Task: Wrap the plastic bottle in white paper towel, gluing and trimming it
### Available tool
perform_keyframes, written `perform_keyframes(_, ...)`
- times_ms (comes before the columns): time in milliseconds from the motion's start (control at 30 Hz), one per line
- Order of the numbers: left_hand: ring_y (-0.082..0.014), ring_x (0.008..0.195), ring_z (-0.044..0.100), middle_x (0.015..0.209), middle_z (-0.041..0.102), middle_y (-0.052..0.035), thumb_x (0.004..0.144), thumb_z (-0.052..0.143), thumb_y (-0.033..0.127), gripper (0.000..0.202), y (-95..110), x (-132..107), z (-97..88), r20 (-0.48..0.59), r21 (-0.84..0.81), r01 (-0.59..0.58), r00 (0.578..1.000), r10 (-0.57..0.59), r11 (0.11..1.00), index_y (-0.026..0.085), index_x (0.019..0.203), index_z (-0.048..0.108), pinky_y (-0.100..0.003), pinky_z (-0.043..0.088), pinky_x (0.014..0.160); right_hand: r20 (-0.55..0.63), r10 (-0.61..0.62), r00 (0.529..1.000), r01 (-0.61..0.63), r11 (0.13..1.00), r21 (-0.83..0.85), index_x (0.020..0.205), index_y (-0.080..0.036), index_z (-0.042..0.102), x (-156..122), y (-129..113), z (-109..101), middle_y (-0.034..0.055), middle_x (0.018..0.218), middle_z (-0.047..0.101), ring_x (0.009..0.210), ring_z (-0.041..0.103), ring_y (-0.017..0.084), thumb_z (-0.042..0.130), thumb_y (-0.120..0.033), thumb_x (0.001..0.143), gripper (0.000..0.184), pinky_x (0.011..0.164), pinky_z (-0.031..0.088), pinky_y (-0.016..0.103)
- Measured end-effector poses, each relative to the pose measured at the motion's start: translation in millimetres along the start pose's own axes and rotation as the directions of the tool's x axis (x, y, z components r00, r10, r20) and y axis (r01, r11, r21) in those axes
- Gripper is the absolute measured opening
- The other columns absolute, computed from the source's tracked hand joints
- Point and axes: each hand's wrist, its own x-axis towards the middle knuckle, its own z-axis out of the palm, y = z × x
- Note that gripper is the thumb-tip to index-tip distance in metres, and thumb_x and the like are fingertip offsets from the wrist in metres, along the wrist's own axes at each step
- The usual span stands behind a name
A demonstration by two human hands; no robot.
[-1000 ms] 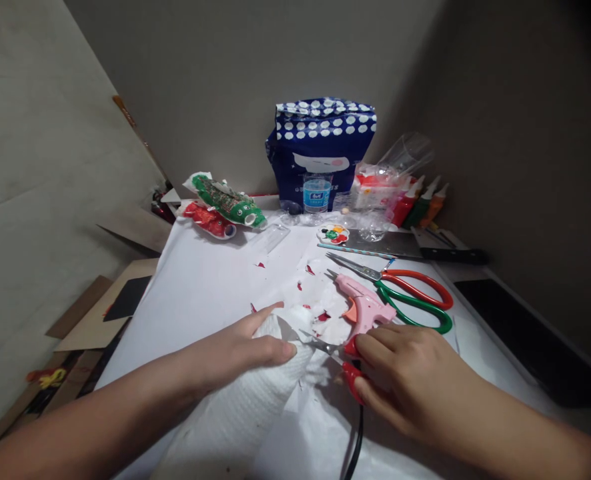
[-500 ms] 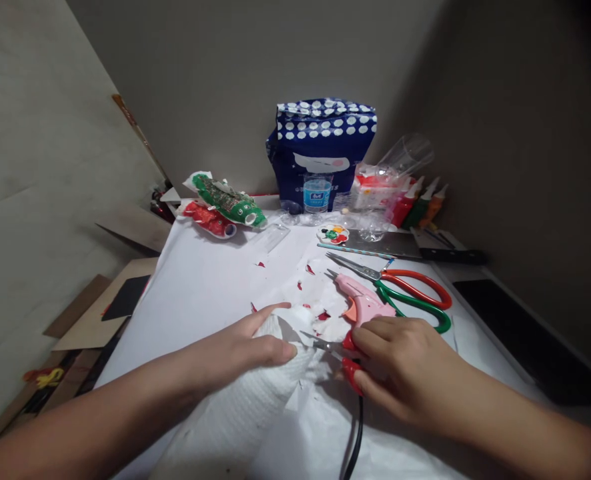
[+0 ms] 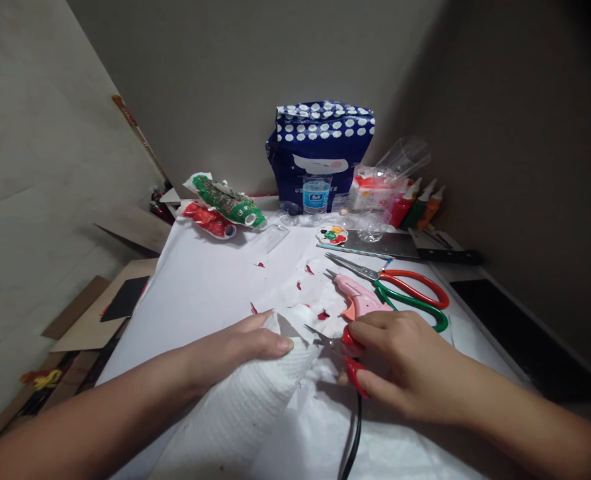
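Note:
My left hand (image 3: 240, 350) rests on a white paper towel (image 3: 248, 407) on the white-covered table, its fingers curled round the towel's raised edge. My right hand (image 3: 400, 367) grips a small pair of red-handled scissors (image 3: 343, 353), whose short blades point left toward the towel's edge. Just behind my right hand lies a pink glue gun (image 3: 358, 300), and its black cord (image 3: 353, 440) runs toward me.
Large red and green scissors (image 3: 405, 293) lie right of the glue gun. Behind them are a knife (image 3: 425, 252), a small paint palette (image 3: 333, 235), paint bottles (image 3: 418, 203), a blue dotted bag (image 3: 320, 153), a water bottle (image 3: 316, 193) and painted bottle crafts (image 3: 223, 203). Red scraps dot the sheet.
My left index finger has folded down onto the towel. My right hand has lifted the small scissors slightly and shifted them left toward the towel.

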Motion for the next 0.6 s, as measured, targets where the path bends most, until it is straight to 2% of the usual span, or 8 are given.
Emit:
perform_keyframes(100, -0.0303, 0.096, 0.065, 0.075, 0.072, -0.0081, 0.077, 0.062, 0.03, 0.051, -1.2, 0.0, -1.3, -0.019, -0.022, 0.026, 0.999, -0.026, 0.999, 0.013, 0.125, 0.062, -0.041, 0.041, 0.096, 0.014, -0.026, 1.0, 0.026, 1.0, 0.015, 0.073, -0.02, 0.051, 0.5, 1.2, -0.3, 0.0009, 0.07, 0.059, 0.063, 0.049, 0.015, 0.057, -0.024, 0.081, 0.01, 0.06, 0.031, 0.026)
perform_keyframes(233, -0.0289, 0.091, 0.066, 0.079, 0.073, -0.0092, 0.077, 0.063, 0.031, 0.048, -1.4, -0.1, -0.7, 0.001, -0.03, 0.023, 1.0, -0.023, 0.999, 0.013, 0.122, 0.064, -0.04, 0.043, 0.093, -0.004, -0.032, 0.999, 0.032, 0.999, 0.029, 0.075, -0.019, 0.054, 0.5, 3.0, 1.9, 0.0017, 0.071, 0.059, 0.063, 0.049, 0.015, 0.056, -0.023, 0.081, 0.008, 0.06, 0.031, 0.026)
perform_keyframes(400, -0.027, 0.084, 0.068, 0.075, 0.073, -0.0088, 0.078, 0.061, 0.028, 0.046, -3.6, 0.6, 0.6, 0.04, -0.098, 0.019, 0.999, -0.015, 0.995, 0.013, 0.122, 0.065, -0.036, 0.045, 0.087, -0.018, -0.048, 0.999, 0.049, 0.997, 0.052, 0.073, -0.019, 0.053, 0.9, 4.7, 5.6, 0.0009, 0.068, 0.057, 0.06, 0.046, 0.014, 0.055, -0.022, 0.081, 0.009, 0.059, 0.031, 0.026)
perform_keyframes(600, -0.026, 0.083, 0.068, 0.078, 0.073, -0.0083, 0.08, 0.059, 0.027, 0.046, -3.5, 0.4, 1.0, 0.09, -0.129, 0.012, 0.996, 0.0, 0.992, 0.015, 0.125, 0.063, -0.036, 0.045, 0.087, -0.008, -0.07, 0.997, 0.071, 0.991, 0.11, 0.072, -0.019, 0.051, 0.4, 5.1, 4.3, -0.0006, 0.066, 0.055, 0.059, 0.043, 0.013, 0.055, -0.019, 0.08, 0.01, 0.059, 0.031, 0.026)
